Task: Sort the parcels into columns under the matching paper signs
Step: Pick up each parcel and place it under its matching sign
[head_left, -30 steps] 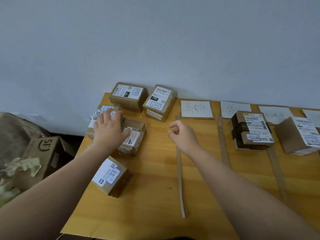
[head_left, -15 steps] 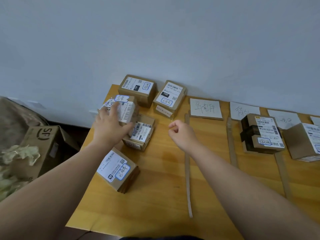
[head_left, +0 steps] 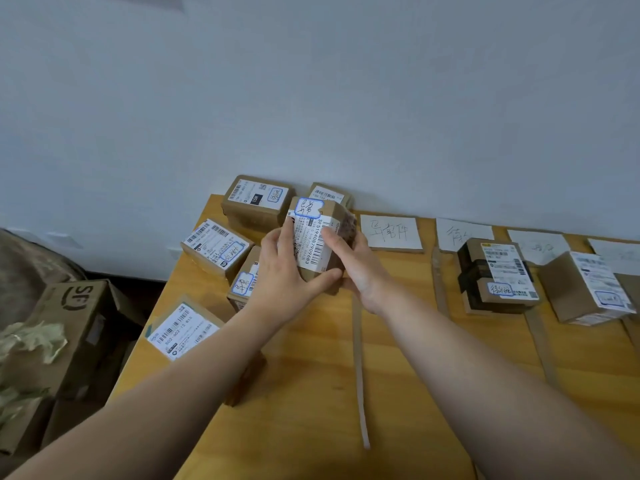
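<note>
Gripping one parcel (head_left: 317, 237), the left hand (head_left: 284, 271) and right hand (head_left: 360, 271) have fingers clamped on its sides, near the worktop's (head_left: 415, 358) far-left corner. Its long axis runs near-to-far, label up and stickered end toward the wall. Five other parcels (head_left: 214, 244) lie leftward. Four paper signs (head_left: 391, 232) line the far edge.

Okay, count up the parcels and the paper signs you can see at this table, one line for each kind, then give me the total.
held parcel: 1
unsorted parcels: 5
sorted parcels: 2, taking the dark-taped one as a single parcel
paper signs: 4
Total: 12
</note>
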The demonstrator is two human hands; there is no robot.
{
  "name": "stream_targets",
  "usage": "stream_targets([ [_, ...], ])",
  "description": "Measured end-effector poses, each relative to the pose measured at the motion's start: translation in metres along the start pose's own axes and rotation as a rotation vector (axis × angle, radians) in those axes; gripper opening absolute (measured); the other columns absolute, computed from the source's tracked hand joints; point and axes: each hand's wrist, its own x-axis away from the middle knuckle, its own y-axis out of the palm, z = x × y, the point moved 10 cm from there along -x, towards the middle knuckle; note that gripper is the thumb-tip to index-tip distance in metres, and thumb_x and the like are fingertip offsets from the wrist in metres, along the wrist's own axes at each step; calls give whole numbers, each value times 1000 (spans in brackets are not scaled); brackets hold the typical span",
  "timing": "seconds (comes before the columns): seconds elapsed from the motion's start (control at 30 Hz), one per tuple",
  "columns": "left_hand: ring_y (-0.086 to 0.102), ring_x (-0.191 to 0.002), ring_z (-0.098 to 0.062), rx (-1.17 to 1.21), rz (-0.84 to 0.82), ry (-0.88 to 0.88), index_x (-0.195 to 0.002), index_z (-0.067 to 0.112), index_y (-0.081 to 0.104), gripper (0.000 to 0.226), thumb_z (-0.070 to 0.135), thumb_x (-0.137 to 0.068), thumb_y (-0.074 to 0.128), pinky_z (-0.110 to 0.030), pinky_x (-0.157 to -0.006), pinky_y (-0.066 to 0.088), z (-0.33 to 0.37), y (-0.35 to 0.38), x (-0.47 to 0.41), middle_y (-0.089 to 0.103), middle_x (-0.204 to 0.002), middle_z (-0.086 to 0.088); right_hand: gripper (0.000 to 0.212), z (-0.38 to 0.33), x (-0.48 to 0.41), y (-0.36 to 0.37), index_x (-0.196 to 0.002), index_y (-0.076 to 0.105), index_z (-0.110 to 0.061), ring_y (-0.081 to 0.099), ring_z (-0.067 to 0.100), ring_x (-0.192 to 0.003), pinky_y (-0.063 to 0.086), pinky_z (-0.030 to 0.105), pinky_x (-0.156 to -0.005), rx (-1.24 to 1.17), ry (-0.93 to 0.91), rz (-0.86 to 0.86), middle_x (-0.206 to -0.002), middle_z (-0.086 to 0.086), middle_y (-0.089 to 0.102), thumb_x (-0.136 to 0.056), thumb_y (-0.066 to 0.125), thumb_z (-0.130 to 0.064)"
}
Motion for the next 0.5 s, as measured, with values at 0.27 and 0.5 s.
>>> stream_targets([
  [0.27,35,-121,-4,122,-70,40,-148,19,26,69,38,-91,59,-19,-96,37,9,3,-1,32,-142,-2,70,1,-1,-25,-134,44,-21,66,19,-102,54,37,-77,-96,-23,29,-116,3,68,-74,67,-51],
  [0.5,53,-89,3,125,-93,17,-133,25,43,39,20,-95,54,1,-63,43,15,1,-7,49,-126,5,57,6,0,-48,-131,43,-25,66,15,-95,52,35,-77,-145,-55,89,-101,-3,71,-80,61,-44],
])
